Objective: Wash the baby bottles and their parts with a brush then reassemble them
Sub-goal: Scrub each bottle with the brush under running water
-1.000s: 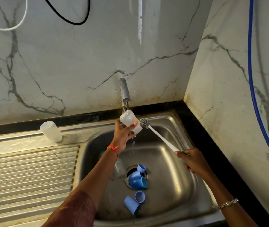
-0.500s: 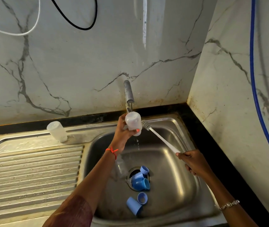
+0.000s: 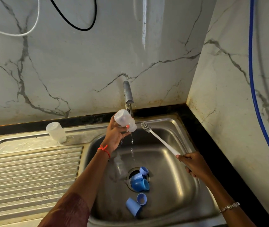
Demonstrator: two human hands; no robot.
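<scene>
My left hand grips a clear baby bottle under the tap, tipped mouth-down so that water spills out into the sink. My right hand holds the white handle of a bottle brush; its grey bristle head sits just right of the bottle, apart from it. A second clear bottle stands upside down on the sink's back ledge at the left. Several blue caps and collars lie around the drain, and a clear part lies beside them.
A ribbed steel drainboard stretches to the left of the basin. Marble walls close the back and right sides. A blue hose runs down the right wall, and black and white cables hang at the top left.
My left hand has tipped the bottle further over, base up to the left, and water now pours from its mouth. The brush has stayed beside it.
</scene>
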